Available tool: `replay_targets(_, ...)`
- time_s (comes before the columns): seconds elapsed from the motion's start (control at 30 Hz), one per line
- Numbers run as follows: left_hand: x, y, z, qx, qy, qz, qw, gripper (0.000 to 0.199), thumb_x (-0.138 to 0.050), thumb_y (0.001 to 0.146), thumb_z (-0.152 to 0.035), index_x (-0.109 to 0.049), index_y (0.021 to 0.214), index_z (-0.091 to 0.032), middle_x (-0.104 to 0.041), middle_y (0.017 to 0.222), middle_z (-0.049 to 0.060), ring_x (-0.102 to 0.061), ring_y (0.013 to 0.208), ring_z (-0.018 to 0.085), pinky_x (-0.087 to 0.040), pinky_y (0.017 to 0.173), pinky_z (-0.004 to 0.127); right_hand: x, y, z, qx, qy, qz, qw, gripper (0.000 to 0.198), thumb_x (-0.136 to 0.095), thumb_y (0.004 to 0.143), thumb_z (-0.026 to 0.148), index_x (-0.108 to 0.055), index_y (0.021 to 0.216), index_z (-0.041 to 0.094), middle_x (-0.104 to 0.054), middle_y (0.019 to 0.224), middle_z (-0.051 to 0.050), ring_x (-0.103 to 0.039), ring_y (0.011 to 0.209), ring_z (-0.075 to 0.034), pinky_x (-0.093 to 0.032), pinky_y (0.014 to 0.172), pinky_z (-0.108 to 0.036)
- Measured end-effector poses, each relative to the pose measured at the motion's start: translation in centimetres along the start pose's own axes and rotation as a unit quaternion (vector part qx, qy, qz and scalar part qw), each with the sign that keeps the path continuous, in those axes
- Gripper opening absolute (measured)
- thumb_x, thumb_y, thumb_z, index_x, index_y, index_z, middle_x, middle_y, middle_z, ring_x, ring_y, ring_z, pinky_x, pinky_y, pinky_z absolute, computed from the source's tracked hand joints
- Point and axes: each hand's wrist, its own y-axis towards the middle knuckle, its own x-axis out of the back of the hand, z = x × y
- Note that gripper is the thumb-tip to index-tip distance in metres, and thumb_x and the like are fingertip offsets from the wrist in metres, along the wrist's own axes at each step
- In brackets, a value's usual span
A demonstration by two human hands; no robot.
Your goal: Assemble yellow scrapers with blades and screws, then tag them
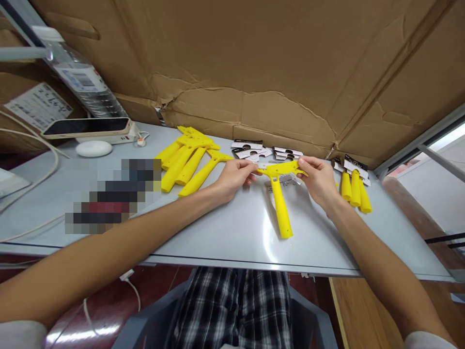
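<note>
One yellow T-shaped handle (pixel 282 208) is over the worktop (pixel 225 237), between front and back edges; the left hand (pixel 234 178) and right hand (pixel 320 182) each pinch an end of its crosspiece, grip narrow. At least five piled handles (pixel 178 170) lie toward the back edge, at least three fanned handles (pixel 355 190) near the right.

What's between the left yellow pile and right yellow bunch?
Mainly the left hand, a yellow tool and the right hand, with cards behind (head view).

Brown cardboard (pixel 276 58) backs the pale table (pixel 225 237) — dark-red floor (pixel 160 282) below.
</note>
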Motion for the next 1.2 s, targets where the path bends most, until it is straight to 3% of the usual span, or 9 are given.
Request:
replay_targets(0.13,0.0,-0.1,0.0,-0.004,-0.004,0.014,1.0,0.012,-0.075,0.088,-0.022,-0.077,0.08,-0.013,-0.08,0.089,0.011,-0.063,0.063,0.011,-0.045,0.054,0.022,-0.5,-0.2,-0.8,0.016,-0.033,-0.025,0.999,0.069,-0.087,0.064,0.061,-0.068,0.112,0.015,-0.07,0.115,-0.007,-0.064,0.096,-0.008,-0.049,0.076,-0.018)
replay_targets(0.33,0.4,0.1,0.2,-0.003,-0.012,0.032,0.999,0.013,-0.079,0.087,-0.026,-0.081,0.087,-0.014,-0.082,0.095,0.012,-0.065,0.066,0.012,-0.046,0.056,0.023,0.0,-0.4,0.5,0.054,-0.091,-0.06,0.993,0.071,-0.076,0.07,0.068,-0.065,0.119,0.018,-0.068,0.125,-0.009,-0.065,0.102,-0.009,-0.052,0.081,-0.019)
replay_targets(0.53,0.3,0.1,0.1,-0.002,-0.007,0.029,1.0,0.014,-0.077,0.089,-0.026,-0.081,0.089,-0.013,-0.082,0.098,0.013,-0.066,0.066,0.012,-0.046,0.055,0.023,-0.6,-0.6,0.1,0.028,-0.083,-0.034,0.996,0.075,-0.075,0.069,0.071,-0.061,0.12,0.018,-0.065,0.13,-0.01,-0.066,0.104,-0.01,-0.05,0.079,-0.019)
replay_targets(0.7,0.1,-0.1,0.1,-0.004,-0.013,-0.007,1.0,0.011,-0.075,0.087,-0.022,-0.077,0.081,-0.014,-0.08,0.087,0.01,-0.063,0.063,0.011,-0.046,0.055,0.023,-0.1,-0.3,0.7,0.024,-0.045,0.0,0.999,0.069,-0.074,0.071,0.066,-0.053,0.117,0.019,-0.062,0.134,-0.01,-0.066,0.114,-0.013,-0.055,0.087,-0.022)
replay_targets(0.8,0.0,-0.1,0.1,-0.004,-0.017,-0.021,1.0,0.011,-0.075,0.086,-0.022,-0.076,0.08,-0.014,-0.08,0.086,0.01,-0.063,0.062,0.012,-0.046,0.054,0.023,1.3,0.4,1.7,0.056,-0.072,0.007,0.996,0.066,-0.067,0.076,0.067,-0.048,0.118,0.021,-0.064,0.127,-0.008,-0.067,0.115,-0.014,-0.057,0.09,-0.025)
replay_targets(0.9,-0.1,-0.1,0.1,0.001,-0.021,-0.031,0.999,0.012,-0.073,0.088,-0.023,-0.076,0.081,-0.013,-0.081,0.09,0.011,-0.064,0.062,0.011,-0.047,0.055,0.022,2.1,0.6,2.3,0.029,-0.083,0.038,0.995,0.068,-0.074,0.073,0.063,-0.05,0.122,0.022,-0.065,0.109,-0.005,-0.069,0.098,-0.013,-0.056,0.081,-0.026)
replay_targets(1.07,-0.3,-0.5,0.1,-0.005,-0.008,-0.03,1.0,0.014,-0.072,0.09,-0.023,-0.075,0.08,-0.013,-0.081,0.089,0.011,-0.065,0.062,0.011,-0.047,0.054,0.022,0.5,-0.7,2.0,-0.076,-0.068,0.138,0.985,0.079,-0.092,0.061,0.059,-0.058,0.118,0.017,-0.056,0.08,0.001,-0.055,0.066,-0.006,-0.047,0.062,-0.023)
replay_targets(1.2,-0.5,-0.9,0.0,-0.014,0.005,-0.021,1.0,0.014,-0.07,0.09,-0.02,-0.074,0.077,-0.014,-0.08,0.082,0.009,-0.065,0.061,0.012,-0.046,0.053,0.021,-0.6,-1.3,1.5,-0.095,-0.042,0.123,0.987,0.087,-0.097,0.052,0.059,-0.06,0.118,0.015,-0.055,0.076,0.002,-0.05,0.061,-0.005,-0.039,0.053,-0.022)
